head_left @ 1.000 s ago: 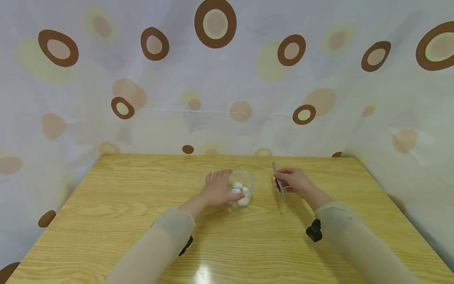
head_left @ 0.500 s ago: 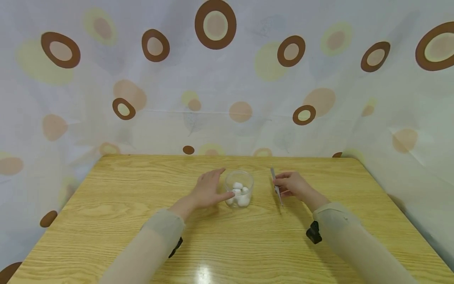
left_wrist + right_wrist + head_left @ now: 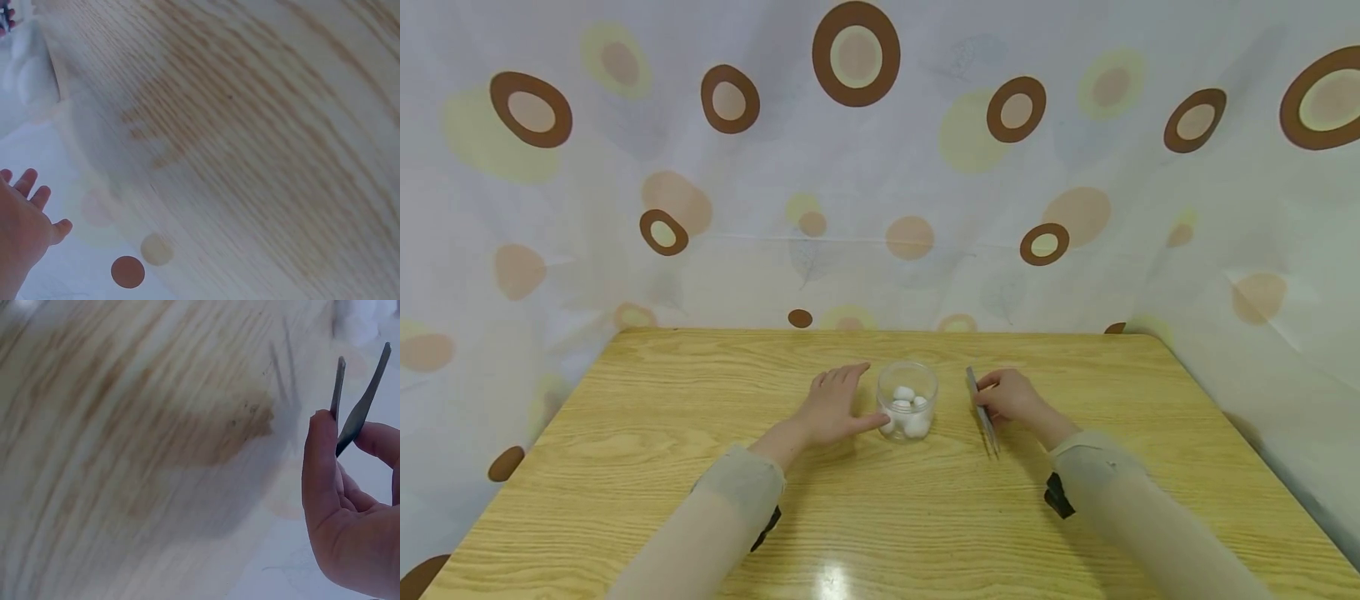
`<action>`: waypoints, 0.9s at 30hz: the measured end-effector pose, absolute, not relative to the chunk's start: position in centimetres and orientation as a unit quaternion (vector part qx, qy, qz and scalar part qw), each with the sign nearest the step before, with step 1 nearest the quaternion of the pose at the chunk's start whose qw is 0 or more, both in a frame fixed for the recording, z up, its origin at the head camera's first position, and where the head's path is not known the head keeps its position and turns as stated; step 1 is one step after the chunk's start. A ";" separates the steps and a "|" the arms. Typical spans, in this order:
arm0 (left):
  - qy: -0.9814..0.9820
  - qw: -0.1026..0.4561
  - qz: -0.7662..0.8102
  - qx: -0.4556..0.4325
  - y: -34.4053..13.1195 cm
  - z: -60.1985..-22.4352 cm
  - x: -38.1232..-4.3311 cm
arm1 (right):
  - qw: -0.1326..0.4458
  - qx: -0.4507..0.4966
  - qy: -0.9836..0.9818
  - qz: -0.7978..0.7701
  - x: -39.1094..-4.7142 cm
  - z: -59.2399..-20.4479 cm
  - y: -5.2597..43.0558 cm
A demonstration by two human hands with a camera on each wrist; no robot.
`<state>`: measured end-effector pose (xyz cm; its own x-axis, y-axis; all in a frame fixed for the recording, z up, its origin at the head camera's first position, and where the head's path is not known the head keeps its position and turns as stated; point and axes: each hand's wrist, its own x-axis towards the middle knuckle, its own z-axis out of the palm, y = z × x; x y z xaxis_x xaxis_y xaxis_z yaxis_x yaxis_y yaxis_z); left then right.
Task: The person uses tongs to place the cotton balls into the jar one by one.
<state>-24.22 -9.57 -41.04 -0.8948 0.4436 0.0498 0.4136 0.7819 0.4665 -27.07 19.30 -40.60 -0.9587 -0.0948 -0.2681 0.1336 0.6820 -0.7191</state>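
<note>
A round clear jar (image 3: 907, 380) stands upright on the table, with several white cotton balls (image 3: 916, 425) inside. Just left of it is my left hand (image 3: 831, 411), fingers spread and thumb stretched toward the jar's near side. In the left wrist view the left hand (image 3: 25, 222) shows relaxed fingers with nothing in them. To the right of the jar, my right hand (image 3: 1009, 397) holds metal tweezers (image 3: 982, 410) between thumb and fingers, tips pointing down toward the table. The right wrist view shows the tweezers (image 3: 357, 419) with their two arms apart.
The wooden table (image 3: 880, 517) spreads out on all sides of the jar. A white patterned cloth (image 3: 760, 183) hangs behind it and along both sides. Black wrist camera mounts (image 3: 1059, 497) sit under the sleeves.
My left hand has let go of the jar and drawn back to the left. My right hand, with the tweezers, has come slightly lower and nearer, the tips now pointing further down.
</note>
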 end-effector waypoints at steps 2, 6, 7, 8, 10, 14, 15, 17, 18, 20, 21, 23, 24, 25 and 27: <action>0.944 0.032 0.239 0.226 -9.7 -41.1 -24.2 | 0.136 -0.001 0.918 -0.374 -27.1 -40.7 19.0; 0.945 0.032 0.236 0.223 -9.8 -41.2 -24.2 | 0.119 -0.025 0.936 -0.331 -27.1 -40.9 18.5; 0.945 0.031 0.237 0.222 -9.8 -41.2 -24.2 | 0.115 -0.030 0.939 -0.322 -27.1 -40.9 18.4; 0.945 0.030 0.238 0.222 -9.8 -41.2 -24.2 | 0.112 -0.035 0.942 -0.313 -27.1 -40.9 18.3; 0.945 0.030 0.239 0.221 -9.9 -41.2 -24.2 | 0.105 -0.039 0.948 -0.297 -27.1 -41.0 18.0; 0.946 0.030 0.236 0.220 -10.0 -41.2 -24.1 | 0.093 -0.044 0.956 -0.273 -27.0 -41.0 17.6; 0.946 0.028 0.235 0.221 -10.1 -41.3 -24.1 | 0.091 -0.044 0.958 -0.269 -27.0 -41.0 17.5; 0.947 0.028 0.232 0.221 -10.2 -41.3 -24.1 | 0.086 -0.045 0.960 -0.262 -27.0 -41.0 17.3; 0.947 0.028 0.232 0.221 -10.2 -41.3 -24.1 | 0.086 -0.045 0.961 -0.260 -27.0 -41.1 17.3; 0.947 0.029 0.233 0.221 -10.3 -41.4 -24.1 | 0.086 -0.046 0.961 -0.258 -27.1 -41.2 17.2; 0.947 0.029 0.232 0.221 -10.3 -41.4 -24.1 | 0.085 -0.047 0.961 -0.259 -27.1 -41.3 17.2; 0.947 0.030 0.231 0.221 -10.4 -41.5 -24.1 | 0.085 -0.048 0.960 -0.261 -27.2 -41.4 17.1; 0.947 0.027 0.231 0.223 -10.5 -41.6 -24.1 | 0.086 -0.049 0.960 -0.262 -27.2 -41.5 17.1; 0.946 0.026 0.231 0.224 -10.5 -41.6 -24.1 | 0.086 -0.049 0.960 -0.263 -27.3 -41.5 17.1; 0.946 0.022 0.231 0.226 -10.6 -41.6 -24.0 | 0.085 -0.049 0.959 -0.264 -27.3 -41.6 17.0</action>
